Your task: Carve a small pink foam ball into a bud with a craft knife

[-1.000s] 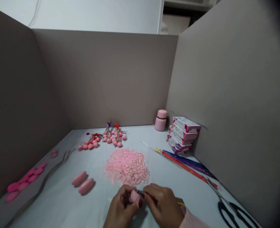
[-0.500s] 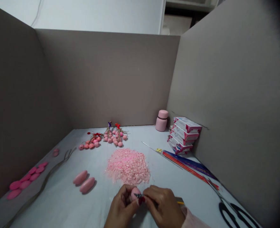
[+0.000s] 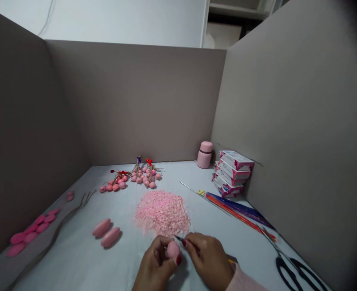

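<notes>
Between the thumb and fingers of my left hand point(image 3: 156, 260) is a small rounded pink ball point(image 3: 173, 249), perhaps soap. My right hand point(image 3: 208, 258) is closed around a utility knife point(image 3: 232, 258); its dark blade points left, just above and apart from the ball. The knife's handle, black with some yellow, shows behind the hand. Right beyond both hands lies a heap of pink shavings point(image 3: 163, 212). To the left, two smooth pink oval pieces point(image 3: 106, 233) lie side by side.
Bunches of pink balls on stalks point(image 3: 145, 176) lie at the back. Flat pink ovals point(image 3: 31, 234) and long stems point(image 3: 57, 232) are on the left. A pink flask point(image 3: 204, 155), stacked boxes point(image 3: 233, 173), coloured pipe-cleaner-like strips point(image 3: 236, 208) and scissors point(image 3: 293, 264) are on the right. Grey panels point(image 3: 136, 101) enclose the table.
The blade has come off the ball and lifted slightly up. The ball's face now shows uncovered in my left hand. The view has shifted slightly.
</notes>
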Demonstrator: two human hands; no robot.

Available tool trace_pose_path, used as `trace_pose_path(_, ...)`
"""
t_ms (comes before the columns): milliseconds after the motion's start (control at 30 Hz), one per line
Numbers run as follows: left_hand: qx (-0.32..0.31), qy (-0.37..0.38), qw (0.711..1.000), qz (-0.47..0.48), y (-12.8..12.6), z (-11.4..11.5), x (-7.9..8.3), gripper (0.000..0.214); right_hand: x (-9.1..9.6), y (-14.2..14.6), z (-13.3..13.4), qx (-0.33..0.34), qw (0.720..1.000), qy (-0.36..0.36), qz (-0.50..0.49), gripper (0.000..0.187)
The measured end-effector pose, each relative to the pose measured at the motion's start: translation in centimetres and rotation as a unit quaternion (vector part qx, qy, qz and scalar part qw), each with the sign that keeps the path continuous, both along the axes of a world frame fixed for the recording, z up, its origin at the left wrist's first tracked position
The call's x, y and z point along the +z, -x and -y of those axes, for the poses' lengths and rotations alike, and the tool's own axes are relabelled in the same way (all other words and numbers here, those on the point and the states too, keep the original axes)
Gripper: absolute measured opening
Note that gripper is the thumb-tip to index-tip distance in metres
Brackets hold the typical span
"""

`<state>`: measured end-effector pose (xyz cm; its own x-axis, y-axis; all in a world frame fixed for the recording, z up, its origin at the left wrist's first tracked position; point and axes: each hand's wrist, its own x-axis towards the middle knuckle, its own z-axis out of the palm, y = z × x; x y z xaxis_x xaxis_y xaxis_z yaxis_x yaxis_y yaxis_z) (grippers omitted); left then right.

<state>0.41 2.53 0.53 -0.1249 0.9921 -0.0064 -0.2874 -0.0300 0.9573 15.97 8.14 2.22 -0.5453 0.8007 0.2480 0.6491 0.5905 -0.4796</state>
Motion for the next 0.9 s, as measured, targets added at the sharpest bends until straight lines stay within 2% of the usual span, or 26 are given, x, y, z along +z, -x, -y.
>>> trace_pose_path(100, 0.001, -0.002, 1.000, 0.003, 0.1, 0.0, -0.2, 0.026, 0.1, -0.2, -0.5, -0.028, 1.000, 0.003, -0.012, 0.032)
trace_pose_path(333, 0.020, 0.007, 0.998, 0.053, 0.2, -0.2, -0.5, 0.037, 0.2, 0.0, 0.3, 0.020, 0.999, 0.014, -0.033, 0.031)
trace_pose_path(533, 0.030, 0.022, 0.999, -0.003, 0.1, 0.0, 0.3, 0.028, 0.3, 0.1, 0.3, 0.028, 0.999, 0.012, -0.038, 0.031)
trace_pose_path(700, 0.062, 0.027, 0.995, 0.073, -0.1, 0.1, 0.4, 0.035, 0.2, 0.1, 0.5, 0.058, 0.997, 0.011, -0.051, 0.028)
trace_pose_path(900, 0.069, 0.043, 0.994, 0.078, -0.3, 0.1, 0.5, 0.033, 0.4, 0.2, 0.8, 0.074, 0.996, 0.008, -0.039, 0.026)
